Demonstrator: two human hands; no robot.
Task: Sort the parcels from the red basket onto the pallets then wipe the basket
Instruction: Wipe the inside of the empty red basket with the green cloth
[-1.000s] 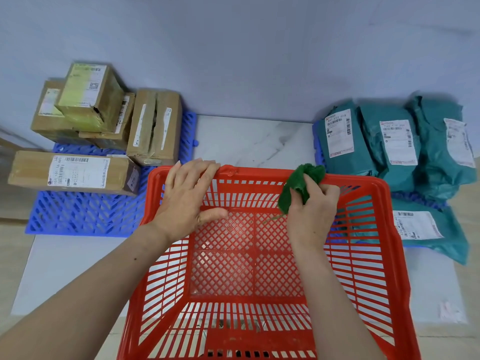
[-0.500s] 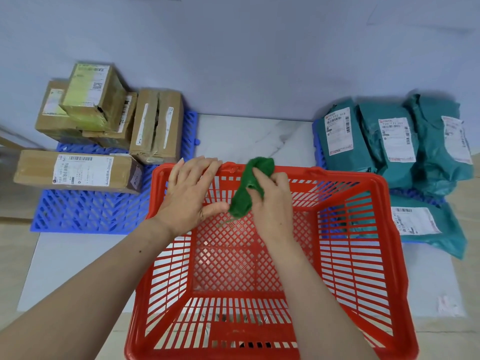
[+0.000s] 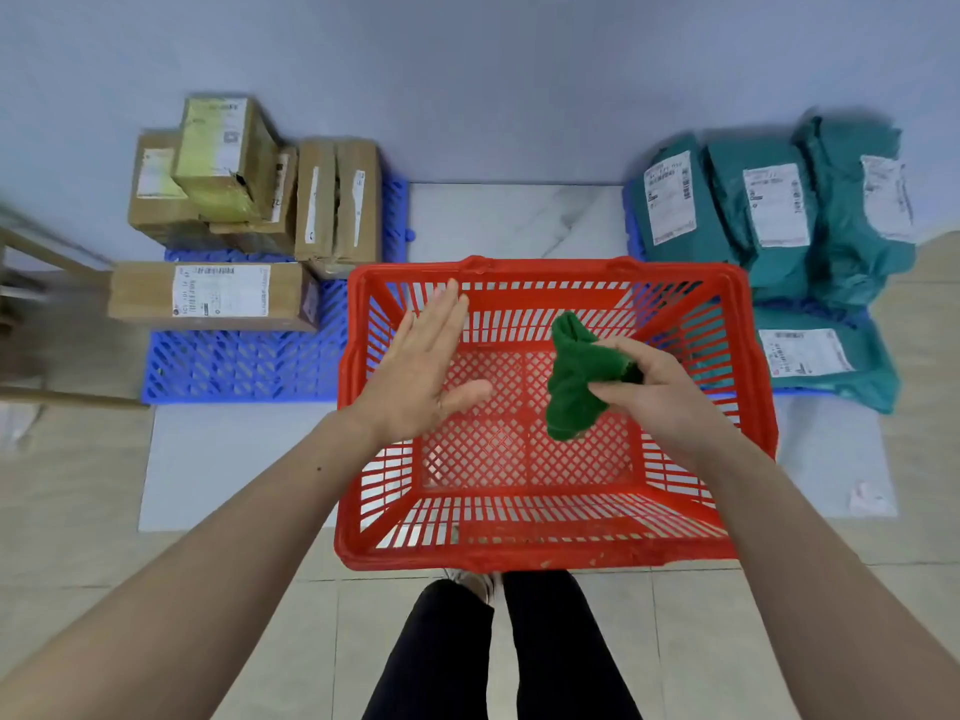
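Observation:
The red basket point(image 3: 545, 550) stands on the floor in front of me with no parcels inside. My right hand point(image 3: 654, 389) grips a bunched green cloth point(image 3: 576, 384) above the basket's mesh bottom. Over the basket's left side my left hand point(image 3: 421, 368) hovers with straight fingers and holds nothing. Several brown cardboard boxes point(image 3: 332, 205) are stacked on the blue pallet point(image 3: 234, 366) at the left. Teal mailer bags point(image 3: 769, 215) with white labels lie on the pallet at the right.
A pale wall runs behind both pallets. A white marble slab point(image 3: 514, 220) lies under the basket between them. Wooden furniture point(image 3: 31, 283) juts in at the far left. My legs and a shoe point(image 3: 472, 584) show below the basket's near rim.
My left hand has let go of the basket's far rim and lifted off it. My right hand has drawn the cloth from the far rim back over the basket. The view has pulled back.

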